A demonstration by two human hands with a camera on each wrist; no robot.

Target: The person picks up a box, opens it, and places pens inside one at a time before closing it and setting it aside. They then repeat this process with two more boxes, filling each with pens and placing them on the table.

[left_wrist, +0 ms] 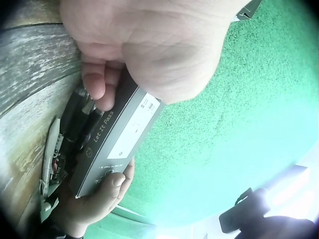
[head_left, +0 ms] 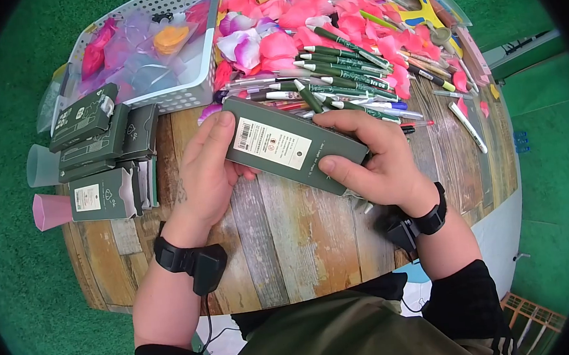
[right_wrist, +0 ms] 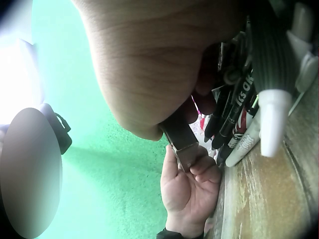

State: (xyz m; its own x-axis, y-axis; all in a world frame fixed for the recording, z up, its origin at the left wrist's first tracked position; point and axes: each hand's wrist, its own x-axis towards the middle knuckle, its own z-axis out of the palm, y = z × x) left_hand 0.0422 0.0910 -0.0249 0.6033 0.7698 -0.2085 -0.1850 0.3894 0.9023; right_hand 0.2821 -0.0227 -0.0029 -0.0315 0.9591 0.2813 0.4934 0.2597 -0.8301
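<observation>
"Dark-green cardboard comes first; where is that 'Let It Pass' carton [head_left: 317, 151], and what has hold of it?"

"Between the person's two hands, seemingly raised over the wooden desk [head_left: 311, 249], its white label [head_left: 273, 143] facing up; the left grip [head_left: 204, 154] is curled round one end, thumb on top, fingers beneath; the right grip [head_left: 388, 161] pinches the other, its thumb on the labelled face; neither spreads wider than the carton needs."

"Which step would you call this?"

"Handling the carton two-handed, perhaps to turn or check it, I'd judge; I can't tell what is inside; the next move probably calls for one grip to steady it while the other eases off."

"And farther out?"

"Piled cartons [head_left: 99, 146] at the left; dark-green pens [head_left: 346, 69] side by side just past the held one; then pink petals [head_left: 297, 14]; the white basket [head_left: 206, 76], farther left, holds gauzy bags [head_left: 147, 74]."
</observation>
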